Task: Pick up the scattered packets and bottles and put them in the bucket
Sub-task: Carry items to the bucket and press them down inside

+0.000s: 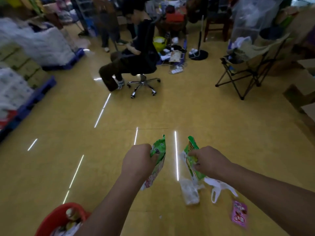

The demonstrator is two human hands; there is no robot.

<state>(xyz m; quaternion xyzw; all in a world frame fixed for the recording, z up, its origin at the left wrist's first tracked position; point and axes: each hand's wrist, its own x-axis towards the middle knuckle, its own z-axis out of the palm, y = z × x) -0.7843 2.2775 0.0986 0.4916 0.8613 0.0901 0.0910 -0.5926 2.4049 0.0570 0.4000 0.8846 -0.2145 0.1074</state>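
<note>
partway through: left hand (138, 160) closed on a green packet (159, 150), right hand (210, 161) closed on another green packet (192, 150); red bucket (56, 218) at lower left holds items; pink packet (239, 213), clear packet (189, 191) and white bag (219, 186) lie on the floor (102, 167).

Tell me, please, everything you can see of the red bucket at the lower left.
The bucket is red, looks like plastic, and stands on the yellow floor at the frame's lower-left corner, partly cut off by the edge. Its rounded rim faces up. Inside lie what look like a couple of bottles and some pale packets, blurred. The left forearm crosses in front of its right side; neither hand touches it.
</note>
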